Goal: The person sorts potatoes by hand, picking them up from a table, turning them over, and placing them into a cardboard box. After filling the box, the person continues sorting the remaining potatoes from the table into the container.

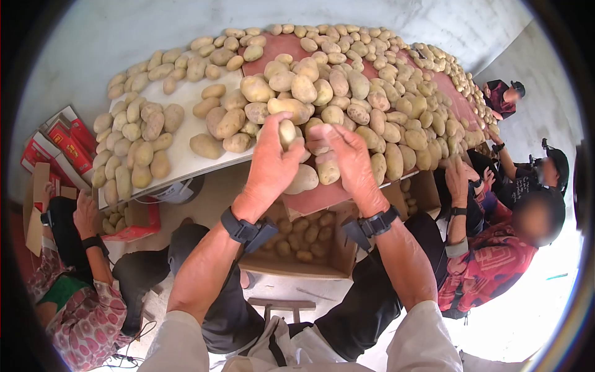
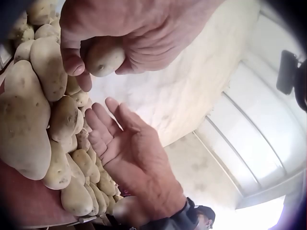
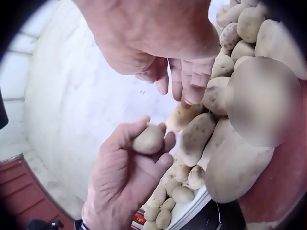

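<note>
My left hand (image 1: 271,166) grips a small, pale potato (image 1: 287,132) above the near edge of the pile. In the right wrist view that potato (image 3: 149,139) sits between the thumb and curled fingers. My right hand (image 1: 354,166) is held just beside it, palm toward the left hand. Its fingers (image 2: 101,125) are loosely extended in the left wrist view, with nothing in them. Large potatoes (image 1: 302,178) lie right below both hands on a reddish board (image 1: 322,199).
More potatoes cover the table (image 1: 197,162) up to the wall. Beneath its edge stands a cardboard box (image 1: 338,254) with potatoes inside. Red boxes (image 1: 68,146) are stacked at the left. One person (image 1: 80,291) sits on the left, others (image 1: 496,260) on the right. A white bucket (image 1: 176,191) stands under the table.
</note>
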Available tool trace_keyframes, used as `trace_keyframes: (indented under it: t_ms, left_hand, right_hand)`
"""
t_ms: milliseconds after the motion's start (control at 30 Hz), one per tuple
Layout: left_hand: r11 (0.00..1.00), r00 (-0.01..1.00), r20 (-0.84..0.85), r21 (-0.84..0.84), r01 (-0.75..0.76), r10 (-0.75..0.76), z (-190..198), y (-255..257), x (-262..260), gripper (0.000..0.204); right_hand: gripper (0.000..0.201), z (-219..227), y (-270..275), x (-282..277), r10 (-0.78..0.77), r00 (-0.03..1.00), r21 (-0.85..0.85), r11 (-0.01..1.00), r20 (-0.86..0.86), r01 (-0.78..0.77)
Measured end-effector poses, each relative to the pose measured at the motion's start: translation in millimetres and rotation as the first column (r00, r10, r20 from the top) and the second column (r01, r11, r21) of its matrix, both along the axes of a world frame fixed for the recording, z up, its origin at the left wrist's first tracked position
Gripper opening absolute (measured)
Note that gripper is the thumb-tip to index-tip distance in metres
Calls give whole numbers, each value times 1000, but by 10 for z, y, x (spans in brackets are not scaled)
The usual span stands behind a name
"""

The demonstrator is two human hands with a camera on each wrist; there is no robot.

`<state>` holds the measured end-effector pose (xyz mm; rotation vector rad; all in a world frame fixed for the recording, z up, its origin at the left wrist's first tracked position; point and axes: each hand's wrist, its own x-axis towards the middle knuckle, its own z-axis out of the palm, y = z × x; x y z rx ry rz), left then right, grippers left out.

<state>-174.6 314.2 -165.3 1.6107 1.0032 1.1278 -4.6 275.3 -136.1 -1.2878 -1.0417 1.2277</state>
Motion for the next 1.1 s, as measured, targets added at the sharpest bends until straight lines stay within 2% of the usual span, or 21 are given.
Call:
trace_keyframes:
  t_ms: [33, 67, 100, 167, 233, 300, 333, 400, 433, 500, 633, 700, 733, 767, 800, 833, 900, 933, 967, 1067, 1100]
  left_hand:
    - [988, 998, 64, -152, -8, 18, 15, 20, -2, 45]
    - [983, 975, 213, -185, -16, 57, 44, 19, 2, 34]
    - [982, 975, 213, -185, -20, 60, 66, 39, -20, 34]
    - [934, 925, 364, -357, 33, 106, 89, 102, -87, 27]
    - [929, 901, 409, -370, 18, 145, 119, 87, -96, 20]
    - [913, 854, 506, -395, 99, 126, 160, 69, -118, 19]
    - [913, 855, 502, -397, 96, 129, 176, 70, -130, 19]
    - [896, 860, 494, -429, 114, 126, 192, 75, -139, 20]
    - [896, 861, 493, -430, 113, 128, 188, 79, -136, 20]
    - [861, 845, 510, -491, 133, 160, 175, 91, -144, 21]
    - [815, 843, 510, -554, 169, 172, 161, 138, -178, 23]
    - [791, 803, 572, -564, 236, 167, 194, 136, -193, 24]
    - [790, 802, 573, -565, 237, 169, 200, 133, -197, 24]
    - [790, 800, 577, -562, 246, 162, 206, 136, -200, 25]
    - [789, 798, 582, -559, 255, 155, 208, 136, -199, 25]
    - [785, 797, 584, -563, 258, 157, 199, 142, -201, 25]
    - [795, 777, 621, -519, 314, 99, 166, 163, -215, 26]
    - [791, 777, 621, -525, 314, 103, 160, 174, -218, 26]
    - [803, 782, 617, -509, 312, 87, 152, 189, -218, 26]
    - [830, 805, 588, -485, 276, 75, 149, 199, -262, 27]
    - [847, 822, 564, -473, 242, 79, 139, 194, -290, 27]
  right_hand:
    - [30, -53, 40, 96, -74, 997, 2, 997, 28, 74]
    - [29, -95, 84, 182, -146, 988, 7, 989, 57, 146]
    - [29, -109, 130, 238, -142, 988, 7, 990, 56, 142]
    - [28, -132, 267, 323, -233, 913, 78, 972, 334, 220]
    - [33, -117, 492, 340, -239, 885, 156, 969, 399, 191]
    - [43, -137, 785, 308, -286, 717, 308, 946, 636, 104]
    - [43, -113, 936, 261, -283, 719, 306, 947, 634, 103]
    - [52, -73, 1158, 130, -279, 451, 260, 960, 848, 104]
    - [52, -35, 1172, 39, -278, 452, 259, 960, 847, 104]
    - [66, 7, 1210, -98, -177, 175, 156, 979, 969, 129]
    - [65, 23, 1254, 38, -137, 263, 118, 989, 955, 85]
    - [55, 83, 1212, 165, -168, 527, 116, 985, 833, 131]
    - [55, 97, 1157, 198, -166, 526, 114, 985, 834, 129]
    - [52, 95, 1072, 225, -179, 835, 77, 984, 520, 163]
    - [49, 112, 977, 240, -181, 978, 28, 983, 105, 179]
    - [49, 139, 889, 262, -182, 977, 22, 983, 109, 180]
    - [43, 168, 699, 309, -92, 979, -34, 996, -181, 87]
    - [35, 164, 610, 328, -45, 972, -13, 999, -233, 43]
    - [35, 157, 523, 346, -49, 971, -23, 999, -234, 45]
    - [32, 150, 241, 378, -73, 883, -38, 997, -465, 62]
    - [32, 137, 192, 401, -80, 879, -53, 997, -471, 62]
